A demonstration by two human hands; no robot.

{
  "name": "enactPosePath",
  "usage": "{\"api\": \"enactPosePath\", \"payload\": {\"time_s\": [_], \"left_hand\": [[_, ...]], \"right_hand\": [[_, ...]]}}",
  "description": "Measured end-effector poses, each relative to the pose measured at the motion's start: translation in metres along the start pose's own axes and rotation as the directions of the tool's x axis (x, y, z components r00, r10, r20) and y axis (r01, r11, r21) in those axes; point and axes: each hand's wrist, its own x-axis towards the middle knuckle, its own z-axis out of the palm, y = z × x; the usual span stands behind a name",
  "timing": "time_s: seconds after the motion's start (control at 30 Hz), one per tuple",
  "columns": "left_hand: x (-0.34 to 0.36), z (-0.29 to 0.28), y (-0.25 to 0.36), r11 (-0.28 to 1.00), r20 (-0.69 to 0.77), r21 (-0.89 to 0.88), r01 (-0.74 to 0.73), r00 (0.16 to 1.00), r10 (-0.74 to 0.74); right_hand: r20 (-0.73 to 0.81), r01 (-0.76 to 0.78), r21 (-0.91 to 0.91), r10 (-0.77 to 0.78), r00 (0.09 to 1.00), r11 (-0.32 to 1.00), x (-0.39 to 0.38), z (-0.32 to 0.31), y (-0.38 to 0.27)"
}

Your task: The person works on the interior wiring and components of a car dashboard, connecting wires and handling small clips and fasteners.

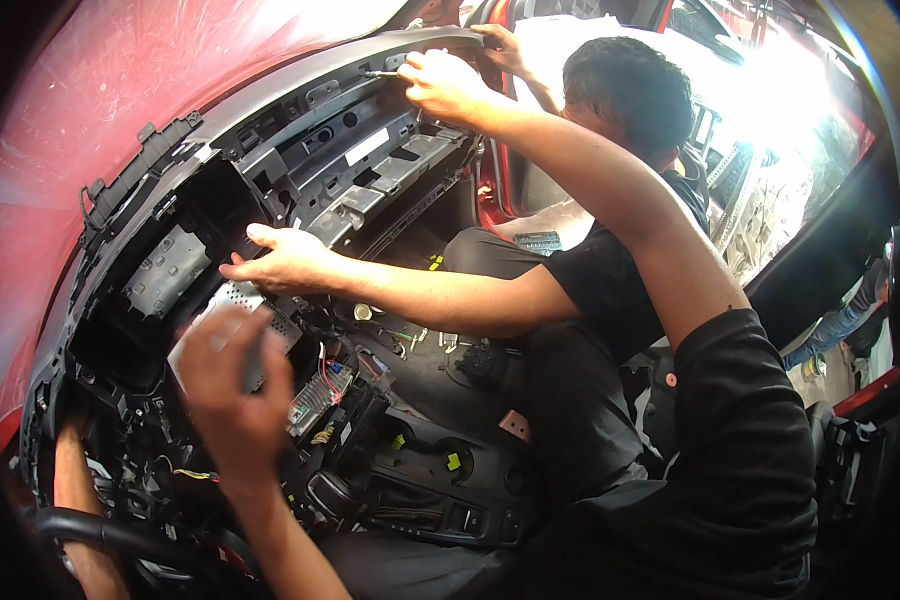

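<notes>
My right hand (445, 86), reaching far across, is closed round a slim metal-shafted tool (381, 74). The tool's shaft points left along the far part of a stripped dashboard (315, 58); its handle is hidden in my fingers. My left hand (225, 385) is raised in front of a perforated metal unit (232, 298) and smeared by motion, so its grip is unclear. Beside that unit, a co-worker's hand (285, 262) is held out with the thumb up. The same person's other hand (502, 48) rests at the dashboard's far end.
A co-worker (625, 100) leans in at the far side. Another forearm (75, 490) reaches behind the steering wheel (120, 532). Loose wiring and a connector block (315, 402) hang above the centre console (410, 500). An open dark cavity (120, 335) lies in the dashboard.
</notes>
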Motion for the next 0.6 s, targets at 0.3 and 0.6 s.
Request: {"api": "enactPosePath", "payload": {"time_s": [0.3, 0.6], "left_hand": [[0.08, -0.004, -0.12, 0.873, -0.032, 0.483, 0.062, 0.998, -0.053], [0.077, 0.009, -0.124, 0.891, -0.074, 0.433, 0.136, 0.991, -0.116]], "right_hand": [[-0.096, 0.052, 0.007, -0.051, 0.994, 0.999, 0.022, 0.005, 0.008], [0.898, 0.005, 0.227, 0.211, 0.387, -0.974, 0.052, 0.002, -0.016]]}}
